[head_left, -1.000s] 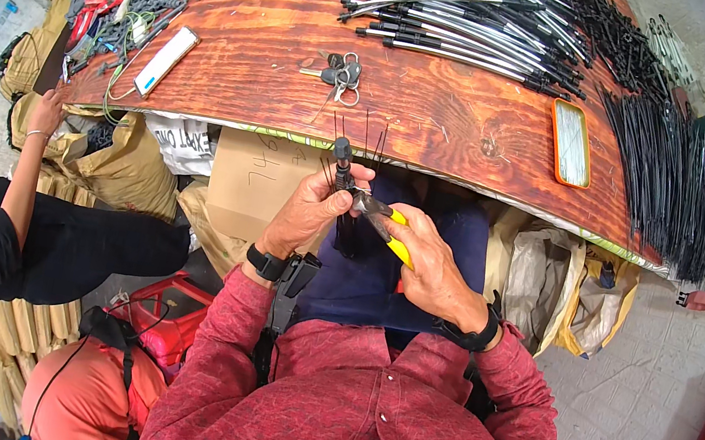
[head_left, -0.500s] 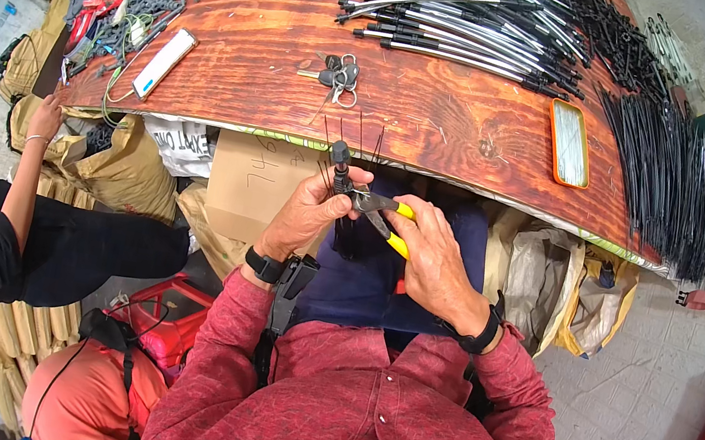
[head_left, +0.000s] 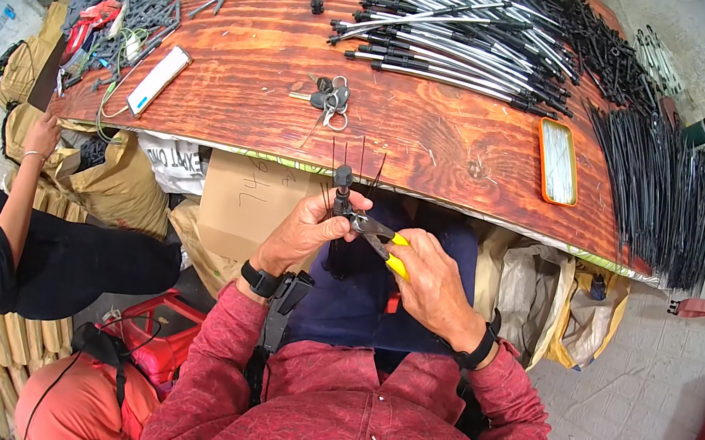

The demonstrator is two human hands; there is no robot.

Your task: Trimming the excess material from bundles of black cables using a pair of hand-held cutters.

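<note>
Over my lap, just in front of the table edge, my left hand [head_left: 305, 233] is closed around a black plastic fitting [head_left: 342, 179] with several thin black rods sticking up from it. My right hand [head_left: 431, 280] grips a pair of pliers [head_left: 398, 265] with yellow handles and dark jaws. The jaws meet the fitting beside my left fingertips. What exactly sits between them is too small to make out.
On the wooden table [head_left: 242, 99] lie keys [head_left: 331, 100], a white power bank [head_left: 158, 81], an orange-rimmed tin of thin wires [head_left: 558, 161], black-and-silver rods [head_left: 467, 39] and black rods [head_left: 656, 187]. A co-worker's arm [head_left: 26, 175] reaches in at left. Sacks [head_left: 537, 288] stand below the table.
The whole view has shifted slightly, so table and hands sit lower. The plier handles are closer together in my right hand. My left hand keeps its hold on the fitting.
</note>
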